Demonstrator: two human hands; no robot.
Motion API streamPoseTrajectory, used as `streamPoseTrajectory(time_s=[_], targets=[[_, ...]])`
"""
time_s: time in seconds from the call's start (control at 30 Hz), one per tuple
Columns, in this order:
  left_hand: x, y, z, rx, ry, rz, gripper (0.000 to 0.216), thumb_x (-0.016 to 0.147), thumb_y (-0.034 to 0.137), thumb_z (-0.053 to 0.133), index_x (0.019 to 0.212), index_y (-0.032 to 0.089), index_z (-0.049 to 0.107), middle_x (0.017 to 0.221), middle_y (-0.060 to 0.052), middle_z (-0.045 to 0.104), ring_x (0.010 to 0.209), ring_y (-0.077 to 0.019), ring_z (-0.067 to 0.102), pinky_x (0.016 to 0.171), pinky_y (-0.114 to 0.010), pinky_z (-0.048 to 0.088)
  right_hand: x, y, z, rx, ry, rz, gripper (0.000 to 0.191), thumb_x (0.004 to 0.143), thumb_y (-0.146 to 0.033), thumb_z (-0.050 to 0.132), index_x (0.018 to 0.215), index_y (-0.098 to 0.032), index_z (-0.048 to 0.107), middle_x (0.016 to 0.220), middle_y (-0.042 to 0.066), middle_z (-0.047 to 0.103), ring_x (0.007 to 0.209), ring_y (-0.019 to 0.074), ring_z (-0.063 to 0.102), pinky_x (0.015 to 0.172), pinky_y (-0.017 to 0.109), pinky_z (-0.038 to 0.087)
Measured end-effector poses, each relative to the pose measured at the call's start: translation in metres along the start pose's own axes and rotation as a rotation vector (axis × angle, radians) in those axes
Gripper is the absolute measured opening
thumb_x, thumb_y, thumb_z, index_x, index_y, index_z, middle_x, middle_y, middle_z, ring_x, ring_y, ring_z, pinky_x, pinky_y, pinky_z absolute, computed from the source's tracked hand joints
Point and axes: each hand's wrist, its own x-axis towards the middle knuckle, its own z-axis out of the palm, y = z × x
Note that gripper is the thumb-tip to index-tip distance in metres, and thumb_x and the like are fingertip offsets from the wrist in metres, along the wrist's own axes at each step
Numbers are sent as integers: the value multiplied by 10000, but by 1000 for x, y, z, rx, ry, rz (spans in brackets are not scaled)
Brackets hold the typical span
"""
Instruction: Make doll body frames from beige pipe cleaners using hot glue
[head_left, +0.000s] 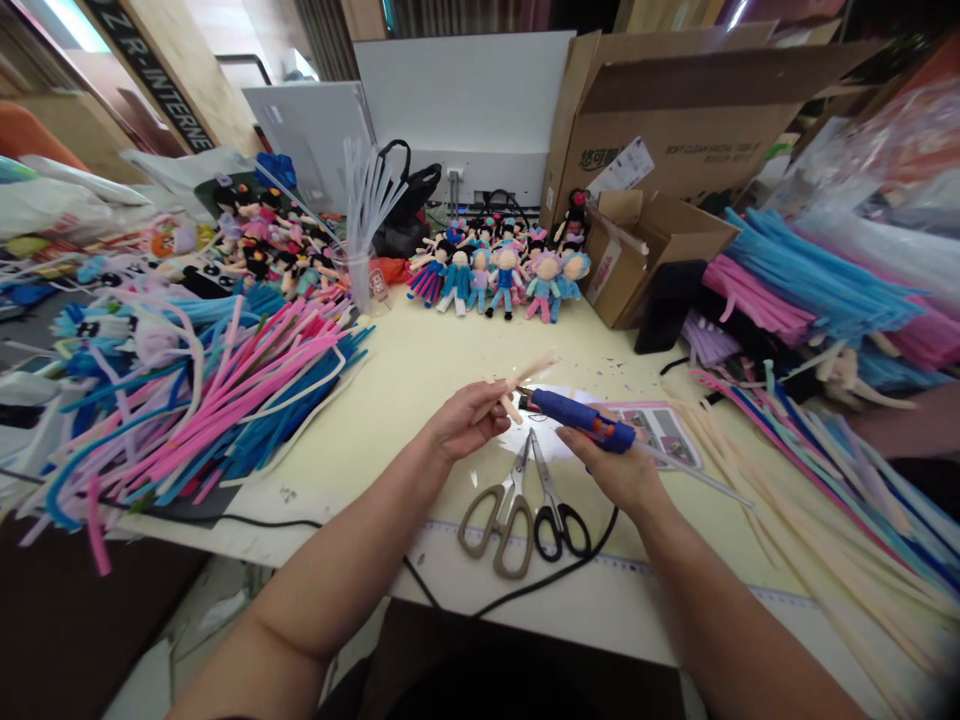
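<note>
My left hand (474,418) is closed on a small bundle of peach-coloured pipe cleaners (534,369), whose ends stick out past the fingers. My right hand (611,468) grips a blue hot glue gun (581,415) with a clear glue stick (701,472) trailing from its back. The gun's nozzle points left and is close beside the pipe cleaners; whether it touches them I cannot tell. Below the hands lie scissors with beige handles (496,528) and scissors with black handles (562,527), blades pointing away from me.
Bundles of coloured pipe cleaners (255,385) lie at left, with more at right (817,270). Small finished dolls (504,275) stand at the back, near clear glue sticks (364,195) in a holder. Cardboard boxes (675,120) and a black phone (670,305) stand back right. A black cord (551,578) crosses the front edge.
</note>
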Motion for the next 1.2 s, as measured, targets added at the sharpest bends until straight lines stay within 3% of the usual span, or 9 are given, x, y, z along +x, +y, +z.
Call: streamPoseTrajectory(time_s=[1.2], targets=[[0, 1, -1, 48, 29, 19, 165, 674, 217, 706, 741, 90, 625, 550, 36, 479, 479, -34, 449, 491, -160, 408, -1, -3, -1, -81, 15, 40, 256, 702, -467, 598, 691, -214, 564, 641, 3, 546, 600, 168, 505, 555, 312, 406]])
